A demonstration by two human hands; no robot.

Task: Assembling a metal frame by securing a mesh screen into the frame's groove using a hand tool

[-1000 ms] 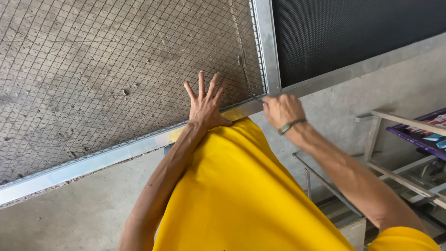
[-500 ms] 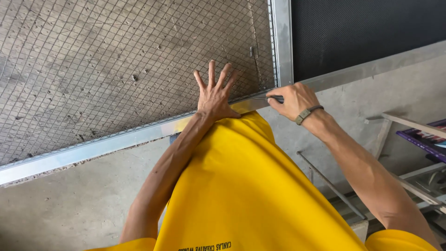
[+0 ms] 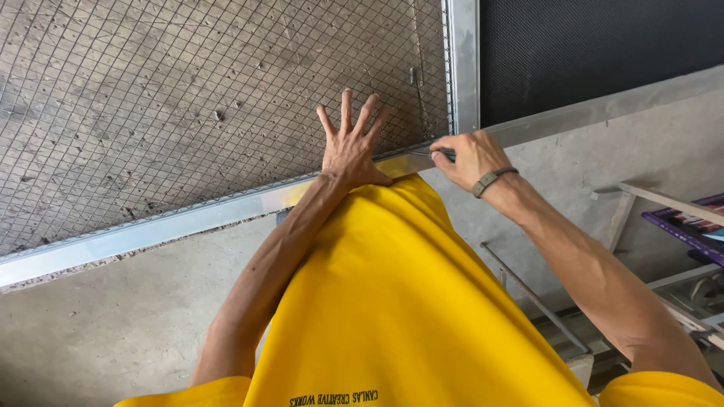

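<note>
- Your left hand [image 3: 351, 151] lies flat, fingers spread wide, pressing on the wire mesh [image 3: 188, 98] just above the frame's lower rail.
- Your right hand [image 3: 469, 157] is closed, pinching a small dark tool [image 3: 440, 153] at the frame's corner; the tip is hard to make out.
- Mesh: thin grey grid, stretched inside a silver metal frame [image 3: 173, 224], lying on the rough concrete floor [image 3: 113, 324].
- Dark screen panel [image 3: 603, 53] sits just beyond the frame's upright rail.

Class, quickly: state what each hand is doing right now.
Left hand: open, fingers spread, pressed flat on the wire mesh.
Right hand: closed, pinching a small thin tool at the metal frame.
</note>
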